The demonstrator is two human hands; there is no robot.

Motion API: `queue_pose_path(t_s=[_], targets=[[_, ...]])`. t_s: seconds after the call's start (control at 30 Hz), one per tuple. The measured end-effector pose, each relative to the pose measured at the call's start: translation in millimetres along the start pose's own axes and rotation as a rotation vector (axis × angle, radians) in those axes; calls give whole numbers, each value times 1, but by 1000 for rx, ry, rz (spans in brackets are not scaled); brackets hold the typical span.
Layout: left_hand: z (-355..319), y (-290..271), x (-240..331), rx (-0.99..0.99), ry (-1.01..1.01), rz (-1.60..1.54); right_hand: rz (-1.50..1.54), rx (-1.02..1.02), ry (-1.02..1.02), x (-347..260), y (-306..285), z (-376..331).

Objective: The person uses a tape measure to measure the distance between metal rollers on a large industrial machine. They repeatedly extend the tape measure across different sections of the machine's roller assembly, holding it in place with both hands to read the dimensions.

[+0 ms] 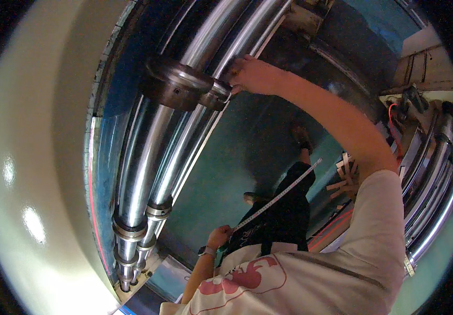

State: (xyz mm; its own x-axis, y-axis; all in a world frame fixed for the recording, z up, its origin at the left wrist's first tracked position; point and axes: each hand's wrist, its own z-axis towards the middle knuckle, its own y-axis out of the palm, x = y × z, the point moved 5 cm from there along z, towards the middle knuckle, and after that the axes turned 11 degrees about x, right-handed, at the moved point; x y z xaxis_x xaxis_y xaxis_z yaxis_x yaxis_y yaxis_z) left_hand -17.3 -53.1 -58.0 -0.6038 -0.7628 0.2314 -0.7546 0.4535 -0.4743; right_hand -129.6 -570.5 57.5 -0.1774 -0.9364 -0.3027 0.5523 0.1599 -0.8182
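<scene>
Thick polished steel shaft [145, 184]: it runs steeply from the lower left to the top, with a large pale glossy curved surface [32, 157] on its left
Stepped steel rings [130, 229]: they sit around the lower part of this shaft
Large dark round steel collar [176, 86]: it stands around the upper part of the same shaft
Thinner polished steel shaft [179, 157]: just right of the thick one, with a smaller dark steel collar [217, 95] beside the large collar
Left hand [218, 239]: fingers closed on the lower end of a long white marked measuring tape [279, 197], which stretches up to the right over black trousers [294, 218]
Right hand [252, 76]: reached out to the thinner shaft, near the smaller collar; its fingertips are dim, so I cannot tell if they are clamped or apart
Pale flat strips [346, 176]: loosely piled, right of the tape
Shiny metal rods [436, 220]: at the far right
</scene>
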Motion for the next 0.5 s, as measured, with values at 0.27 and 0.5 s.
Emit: queue_pose_path(t_s=[0.27,0.5], targets=[[8,4,-8,60,105,162,63,114,122,-1,15,-19],[40,29,-31,-61,388,396,41,652,259,-14,26,-51]])
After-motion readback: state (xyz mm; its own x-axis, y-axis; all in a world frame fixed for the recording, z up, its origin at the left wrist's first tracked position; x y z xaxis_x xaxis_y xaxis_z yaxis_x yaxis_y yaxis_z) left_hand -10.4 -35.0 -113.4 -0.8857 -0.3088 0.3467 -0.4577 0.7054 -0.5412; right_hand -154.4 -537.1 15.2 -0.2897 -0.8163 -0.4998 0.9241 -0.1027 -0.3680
